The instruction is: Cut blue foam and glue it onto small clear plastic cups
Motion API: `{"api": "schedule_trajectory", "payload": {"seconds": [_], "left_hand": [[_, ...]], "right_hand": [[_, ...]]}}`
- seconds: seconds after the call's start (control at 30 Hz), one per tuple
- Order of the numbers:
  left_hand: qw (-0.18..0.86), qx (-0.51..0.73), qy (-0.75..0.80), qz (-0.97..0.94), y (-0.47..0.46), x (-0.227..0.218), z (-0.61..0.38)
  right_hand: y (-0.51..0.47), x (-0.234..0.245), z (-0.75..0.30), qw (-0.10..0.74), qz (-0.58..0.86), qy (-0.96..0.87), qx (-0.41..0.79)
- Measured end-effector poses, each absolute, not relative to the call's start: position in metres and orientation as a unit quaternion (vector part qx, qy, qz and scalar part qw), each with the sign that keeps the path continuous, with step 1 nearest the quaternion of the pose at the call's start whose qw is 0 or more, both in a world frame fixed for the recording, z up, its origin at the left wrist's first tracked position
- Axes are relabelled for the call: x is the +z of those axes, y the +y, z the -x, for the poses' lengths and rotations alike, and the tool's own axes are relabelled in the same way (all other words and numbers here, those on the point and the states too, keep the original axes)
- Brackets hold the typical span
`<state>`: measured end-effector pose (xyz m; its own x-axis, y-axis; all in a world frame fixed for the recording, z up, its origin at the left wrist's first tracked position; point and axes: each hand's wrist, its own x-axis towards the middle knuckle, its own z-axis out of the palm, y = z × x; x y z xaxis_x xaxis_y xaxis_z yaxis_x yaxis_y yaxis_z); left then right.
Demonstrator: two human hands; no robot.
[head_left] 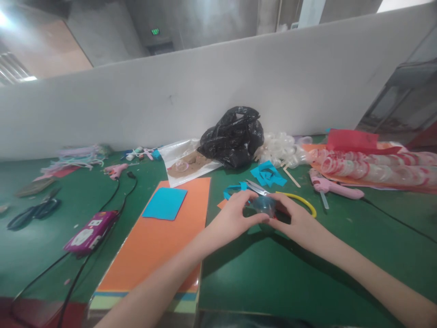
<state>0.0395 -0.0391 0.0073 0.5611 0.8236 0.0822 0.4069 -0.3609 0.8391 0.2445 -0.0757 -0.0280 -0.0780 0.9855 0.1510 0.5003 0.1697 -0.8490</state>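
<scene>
Between my two hands is a small clear plastic cup (264, 206) with a bluish tint. My left hand (235, 212) curls its thumb and fingers round the cup's left side. From the other side, my right hand (295, 216) grips it, the two thumbs almost meeting in front. Just behind the cup lie scissors with yellow handles (307, 200), their blades partly covered by my hands. Blue paper scraps (268, 174) and a cut blue strip (232, 189) are spread close by. Left of my hands, blue paper squares (165, 203) rest on a stack of orange sheets (153, 255).
A pink glue gun (336, 187) lies at right, another pink glue gun (116, 171) at left. Stacked plastic cups (375, 166), clear cups (285, 148) and a black plastic bag (235, 136) line the back. A purple box (91, 231) with cables and dark scissors (36, 212) sit left.
</scene>
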Motion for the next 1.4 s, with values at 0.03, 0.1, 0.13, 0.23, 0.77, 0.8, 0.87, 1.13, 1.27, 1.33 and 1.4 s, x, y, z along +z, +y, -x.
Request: {"api": "schedule_trajectory", "payload": {"seconds": [0.03,0.1,0.13,0.23,0.77,0.8,0.87,1.13,1.27,1.33,1.4], "left_hand": [[0.406,0.256,0.391,-0.785,-0.039,0.007,-0.04],[0.405,0.259,0.388,-0.786,-0.039,0.007,-0.04],[0.405,0.259,0.388,-0.786,-0.039,0.007,-0.04],[0.41,0.257,0.388,-0.784,-0.039,0.006,-0.039],[0.419,0.247,0.406,-0.774,-0.044,0.005,-0.04],[0.42,0.246,0.407,-0.773,-0.044,0.005,-0.04],[0.425,0.24,0.412,-0.769,-0.044,0.007,-0.039],[0.409,0.249,0.414,-0.774,-0.041,0.009,-0.039],[0.41,0.284,0.421,-0.757,-0.036,0.009,-0.037],[0.413,0.318,0.424,-0.741,-0.027,0.011,-0.032],[0.39,0.353,0.453,-0.719,-0.014,0.015,-0.022]], "right_hand": [[-0.076,-0.028,-0.244,0.384,0.561,-0.662,0.316],[-0.076,-0.027,-0.244,0.385,0.559,-0.663,0.316],[-0.076,-0.027,-0.244,0.385,0.558,-0.663,0.317],[-0.077,-0.027,-0.244,0.382,0.56,-0.663,0.318],[-0.077,-0.024,-0.242,0.372,0.561,-0.667,0.32],[-0.077,-0.024,-0.242,0.372,0.562,-0.666,0.321],[-0.077,-0.023,-0.242,0.371,0.562,-0.665,0.322],[-0.075,-0.029,-0.244,0.381,0.54,-0.674,0.33],[-0.073,-0.034,-0.246,0.408,0.531,-0.668,0.325],[-0.073,-0.034,-0.248,0.407,0.541,-0.667,0.313],[-0.074,-0.033,-0.248,0.403,0.547,-0.667,0.306]]}}
